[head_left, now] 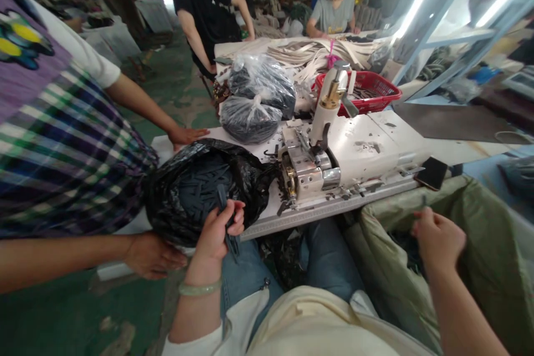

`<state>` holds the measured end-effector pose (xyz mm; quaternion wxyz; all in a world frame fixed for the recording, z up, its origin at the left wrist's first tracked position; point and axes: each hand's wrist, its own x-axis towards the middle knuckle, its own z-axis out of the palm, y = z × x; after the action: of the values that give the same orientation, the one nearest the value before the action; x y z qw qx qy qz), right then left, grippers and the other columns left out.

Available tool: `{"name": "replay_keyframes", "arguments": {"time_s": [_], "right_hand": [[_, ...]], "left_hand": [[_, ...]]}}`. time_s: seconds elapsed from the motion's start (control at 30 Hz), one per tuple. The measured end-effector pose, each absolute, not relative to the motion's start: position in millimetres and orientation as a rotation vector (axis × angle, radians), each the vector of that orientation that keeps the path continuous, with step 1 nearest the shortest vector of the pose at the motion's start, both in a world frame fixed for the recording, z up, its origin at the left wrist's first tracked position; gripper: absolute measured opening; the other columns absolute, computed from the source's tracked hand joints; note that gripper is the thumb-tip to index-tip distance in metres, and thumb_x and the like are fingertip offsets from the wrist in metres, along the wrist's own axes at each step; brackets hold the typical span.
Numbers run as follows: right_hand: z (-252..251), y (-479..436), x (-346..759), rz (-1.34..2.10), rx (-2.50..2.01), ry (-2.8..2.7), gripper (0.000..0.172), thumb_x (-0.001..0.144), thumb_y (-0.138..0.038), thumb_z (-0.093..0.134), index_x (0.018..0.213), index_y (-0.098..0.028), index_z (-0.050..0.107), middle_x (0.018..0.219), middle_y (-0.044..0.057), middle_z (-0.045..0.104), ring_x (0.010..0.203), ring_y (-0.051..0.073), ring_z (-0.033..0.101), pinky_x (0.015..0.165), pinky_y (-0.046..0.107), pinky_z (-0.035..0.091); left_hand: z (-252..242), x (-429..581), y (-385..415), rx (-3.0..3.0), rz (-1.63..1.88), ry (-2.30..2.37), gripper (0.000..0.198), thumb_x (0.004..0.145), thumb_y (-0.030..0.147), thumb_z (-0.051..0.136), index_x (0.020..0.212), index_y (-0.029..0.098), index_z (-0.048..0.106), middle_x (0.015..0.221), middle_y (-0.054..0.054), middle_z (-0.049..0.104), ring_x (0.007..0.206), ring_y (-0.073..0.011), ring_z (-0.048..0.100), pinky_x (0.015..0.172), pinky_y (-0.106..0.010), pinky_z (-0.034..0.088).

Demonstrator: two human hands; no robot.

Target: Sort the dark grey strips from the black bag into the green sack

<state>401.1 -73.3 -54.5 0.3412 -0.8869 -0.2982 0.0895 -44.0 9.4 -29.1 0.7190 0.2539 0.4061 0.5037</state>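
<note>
Cream garment (308, 322): nearest the camera, on the wearer, bottom centre; jeans (334, 261) visible beyond it.
Left hand (214, 231): fingers curled around a bundle of dark strips (222, 194), held tilted at the near side of the black plastic bag.
Right hand (440, 239): raised above the green sack (479, 211); thumb and finger pinching a small dark piece (424, 200), too blurred to identify.
Black plastic bag (254, 189): mouth open, left of the machine, containing loose strips (200, 189).
Machine (306, 167): mounted on the worktop (271, 206), dark scraps scattered around it.
Phone (434, 172): lying near the worktop edge, beside the sack.
Co-worker, left: near hand (156, 256) and far hand (183, 136) on either side of the black plastic bag.
Clear bags (250, 119): dark contents, beyond the black plastic bag.
Red basket (379, 103): behind the machine.
</note>
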Motion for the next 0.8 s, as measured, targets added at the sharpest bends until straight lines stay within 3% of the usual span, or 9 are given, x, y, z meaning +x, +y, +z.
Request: {"name": "replay_keyframes", "arguments": {"time_s": [0.07,0.13,0.2,0.3,0.37,0.43,0.63,0.8], "right_hand": [[-62,-107,435,0.161,-2.76,-0.759,0.042,0.079,-0.059,0.045,0.075,-0.023,0.066,0.062,0.023,0.061,0.052,0.032,0.059,0.049,0.045,0.035],[-63,-122,440,0.149,-2.817,-0.871,0.043,0.077,-0.061,0.048,0.09,-0.025,0.066,0.079,0.028,0.064,0.067,0.038,0.064,0.056,0.051,0.039],[-57,-115,410,0.381,-2.5,-1.045,0.042,0.077,-0.059,0.051,0.095,-0.025,0.065,0.09,0.024,0.067,0.08,0.036,0.066,0.067,0.05,0.046],[-44,-78,315,1.185,-1.796,-1.075,0.047,0.077,-0.059,0.054,0.101,-0.019,0.062,0.094,0.015,0.069,0.086,0.028,0.068,0.074,0.042,0.053],[-39,-51,241,1.662,-1.441,-1.117,0.05,0.078,-0.058,0.056,0.104,-0.016,0.06,0.094,0.013,0.07,0.082,0.024,0.068,0.071,0.037,0.055],[-39,-31,180,1.92,-1.166,-1.159,0.049,0.078,-0.057,0.058,0.105,-0.016,0.059,0.091,0.01,0.07,0.078,0.02,0.069,0.069,0.033,0.056],[-49,-11,115,1.902,-1.08,-1.335,0.039,0.076,-0.054,0.061,0.065,-0.017,0.051,0.051,-0.003,0.056,0.051,0.015,0.065,0.045,0.021,0.05],[-53,-10,130,2.068,-1.012,-1.129,0.043,0.073,-0.054,0.064,0.076,-0.012,0.06,0.068,0.004,0.068,0.053,0.012,0.066,0.044,0.016,0.049]], "left_hand": [[-29,-41,12,0.537,1.123,0.895,0.027,0.074,0.032,0.071,0.087,0.008,0.066,0.058,0.003,0.047,0.04,0.0,0.034,0.037,-0.013,0.024],[-28,-36,15,0.52,1.117,0.882,0.027,0.074,0.027,0.071,0.092,0.007,0.066,0.061,0.003,0.048,0.042,-0.0005,0.036,0.039,-0.013,0.027],[-28,-30,17,0.495,1.105,0.845,0.029,0.074,0.024,0.07,0.096,0.006,0.066,0.063,0.002,0.049,0.044,-0.0016,0.039,0.04,-0.014,0.03],[-28,-21,18,0.425,1.11,0.784,0.03,0.073,0.021,0.069,0.1,0.006,0.066,0.066,0.001,0.051,0.049,-0.0034,0.044,0.043,-0.015,0.035],[-29,-15,17,0.392,1.145,0.785,0.031,0.072,0.019,0.069,0.1,0.006,0.066,0.067,0.0,0.054,0.052,-0.0047,0.048,0.046,-0.016,0.038],[-28,-11,14,0.41,1.205,0.847,0.031,0.071,0.018,0.069,0.1,0.007,0.066,0.068,-0.001,0.057,0.055,-0.0067,0.053,0.05,-0.017,0.042],[-27,-8,6,0.449,1.321,1.039,0.025,0.071,0.019,0.069,0.093,0.009,0.066,0.075,-0.008,0.07,0.067,-0.0158,0.066,0.064,-0.027,0.052],[-31,-16,10,0.381,1.361,1.036,0.023,0.069,0.018,0.071,0.09,0.01,0.065,0.093,-0.013,0.072,0.085,-0.0226,0.068,0.076,-0.034,0.053]]}}
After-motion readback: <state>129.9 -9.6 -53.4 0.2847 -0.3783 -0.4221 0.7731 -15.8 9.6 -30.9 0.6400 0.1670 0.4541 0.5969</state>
